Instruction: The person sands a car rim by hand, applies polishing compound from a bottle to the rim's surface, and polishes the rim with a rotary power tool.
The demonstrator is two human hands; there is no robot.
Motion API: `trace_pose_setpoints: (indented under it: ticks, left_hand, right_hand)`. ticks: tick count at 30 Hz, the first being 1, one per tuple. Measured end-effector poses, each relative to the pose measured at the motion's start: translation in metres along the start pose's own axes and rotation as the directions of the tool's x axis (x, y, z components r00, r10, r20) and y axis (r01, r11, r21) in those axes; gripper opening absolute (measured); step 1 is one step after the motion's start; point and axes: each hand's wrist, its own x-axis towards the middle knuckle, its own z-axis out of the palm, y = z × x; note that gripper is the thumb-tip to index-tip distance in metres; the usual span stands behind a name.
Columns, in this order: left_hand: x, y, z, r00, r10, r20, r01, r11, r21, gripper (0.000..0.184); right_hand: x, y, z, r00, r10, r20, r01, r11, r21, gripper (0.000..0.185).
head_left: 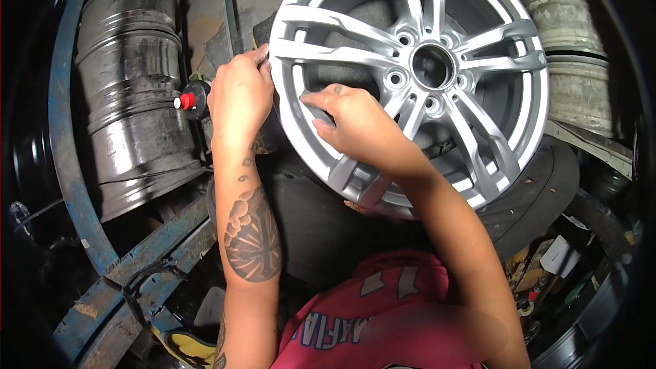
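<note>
A silver alloy wheel rim (410, 61) with paired spokes and a round centre hole rests in front of me, over a dark padded surface. My left hand (240, 89) holds the rim's outer left edge, its fingers closed on it. Reaching between the spokes, my right hand (352, 119) is at the inner face of the left barrel lip. Its fingers are bent together over a small greyish piece, too hidden to name, pressed to the metal.
Stacked metal rims (137, 75) stand at the left behind a blue metal frame (61, 116). More rims (577, 61) are at the right. A dark bottle with a red cap (197, 100) stands beside my left wrist. Yellow-and-black material (188, 348) lies at the lower left.
</note>
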Motion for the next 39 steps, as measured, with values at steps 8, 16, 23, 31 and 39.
trace_pose_setpoints:
  ticks: [8,16,23,31,39]
  left_hand:
    - [0.0,0.012,-0.01,1.0,-0.007,0.019,0.007,1.0,0.009,0.031]
    - [0.001,0.012,-0.008,1.0,0.005,0.022,-0.005,1.0,0.021,0.031]
    - [0.002,0.015,-0.012,0.997,-0.019,0.076,0.017,1.0,0.024,0.033]
    - [0.007,-0.014,-0.005,0.981,0.007,0.193,0.016,0.993,-0.118,0.05]
    - [-0.017,0.006,-0.004,0.907,-0.009,0.421,-0.023,0.997,0.071,0.128]
  right_hand:
    - [0.004,0.004,0.004,0.991,-0.008,0.134,0.027,0.99,-0.139,0.039]
    - [0.003,-0.001,0.008,0.997,0.006,0.074,0.014,0.964,-0.265,0.038]
    - [0.003,-0.008,0.006,0.995,0.039,0.097,-0.005,0.946,-0.325,0.036]
    - [-0.002,0.001,-0.042,0.994,-0.051,-0.101,0.018,0.954,-0.298,0.034]
    - [-0.024,0.009,-0.232,0.971,0.108,-0.214,-0.157,0.961,-0.227,0.026]
